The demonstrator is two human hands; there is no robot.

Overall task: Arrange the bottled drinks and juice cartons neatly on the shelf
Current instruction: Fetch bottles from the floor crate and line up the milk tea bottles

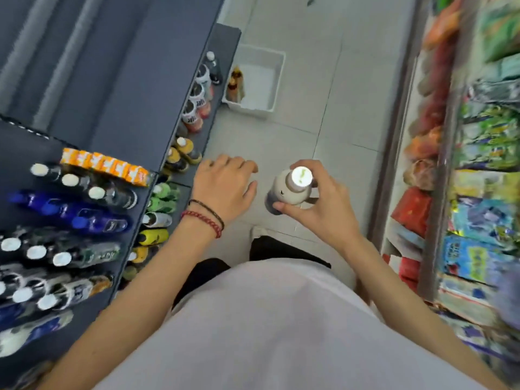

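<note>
Over the tiled floor (298,116), between the two racks, our right grip (316,212) grasps a pale bottle (285,190) with a white cap. The thumb is low on its side and the fingertips are round its shoulder. The bottle is upright in the air, near the drinks shelf (25,147) but not yet on it. Our left grip (225,190) is released, fingers loose and spread, holding nothing, just beside the bottle.

We judge the main risk to be a drop. Only one hand carries the bottle, high up near the cap, with nothing but hard tile beneath it. The other risk is the shelf itself. Its rows are packed close, so pushing the bottle in carelessly could knock over the bottles beside it.

Counting what we can:
- one bottle in hand
- three blue bottles (84,219) in a row
- three white-capped dark bottles (84,187) just behind them
- three more white caps (36,252) in the row nearer us
- roughly six orange cartons (104,166), too blurred to be sure
- one white bin (277,80) on the floor, holding one or perhaps two amber bottles (235,83)
</note>
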